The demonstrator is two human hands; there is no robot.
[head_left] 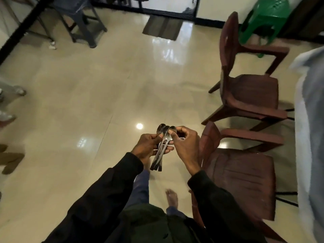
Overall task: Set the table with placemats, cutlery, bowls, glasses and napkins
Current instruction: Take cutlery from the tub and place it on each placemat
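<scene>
A bundle of several steel spoons (162, 148) is held in front of me over the floor, bowls pointing away and handles toward my body. My left hand (149, 146) grips the bundle around its middle from the left. My right hand (184, 142) pinches the bowl end of one spoon from the right with thumb and forefinger. The table (310, 120), covered in a pale cloth, shows only as a blurred edge at the far right. No placemats, bowls, glasses or napkins are in view.
Two dark red plastic chairs (245, 181) (249, 88) stand at my right beside the table. A green plastic stool (263, 18) sits at the back right, a dark chair (78, 18) at the back left, a doormat (163, 27) ahead. Glossy cream floor tiles (87, 102) stretch across the middle. My bare foot (171, 197) is below.
</scene>
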